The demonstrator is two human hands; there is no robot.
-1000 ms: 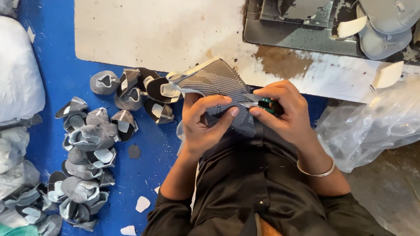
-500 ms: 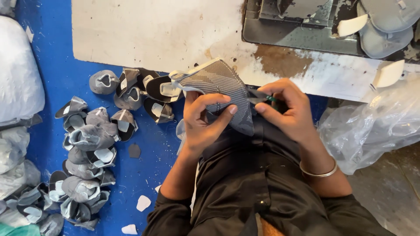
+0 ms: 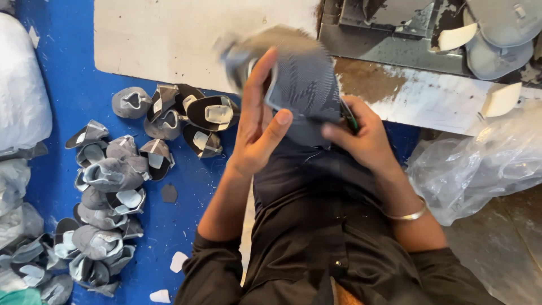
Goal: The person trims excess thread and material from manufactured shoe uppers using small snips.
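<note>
A grey knitted shoe upper is raised in front of me, blurred by motion. My left hand holds its left side with the fingers stretched up along the fabric and the thumb out to the right. My right hand grips the upper's lower right edge, and a small dark tool with a green part shows between its fingers. A metal bangle sits on my right wrist. My dark clothing fills the space below both hands.
Several grey shoe uppers lie piled on the blue floor at left. A pale worn board and a metal machine base lie ahead. Clear plastic bags lie at right, white sacks at far left.
Both hands have lifted the shoe upper from my lap up toward the board. My left hand has opened its fingers along the fabric, and the upper now blurs with movement.
</note>
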